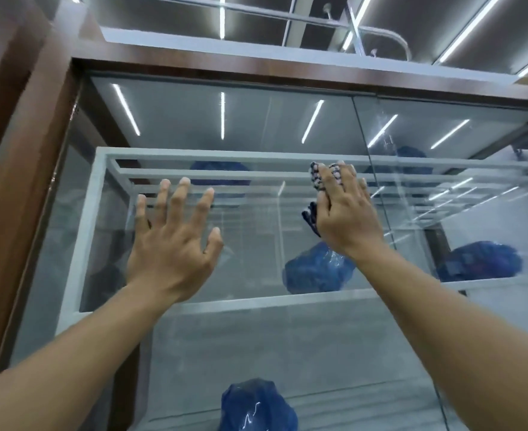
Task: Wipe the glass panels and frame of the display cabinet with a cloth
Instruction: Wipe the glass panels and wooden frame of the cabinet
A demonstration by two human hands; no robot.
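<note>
The display cabinet has a brown wooden frame (256,65) and tall glass panels (241,119) that reflect ceiling lights. My right hand (346,213) presses a dark blue and white patterned cloth (317,178) flat against the glass near the vertical seam between two panels. The cloth shows above my fingers and beside my palm. My left hand (175,241) rests flat on the glass to the left, fingers spread, holding nothing. Both arms reach upward.
Behind the glass stands a white shelf frame (194,306) holding several blue plastic bags (315,269). The brown side post (23,181) runs down the left. The glass seam (365,150) lies just right of my right hand. Ceiling pipes and strip lights are overhead.
</note>
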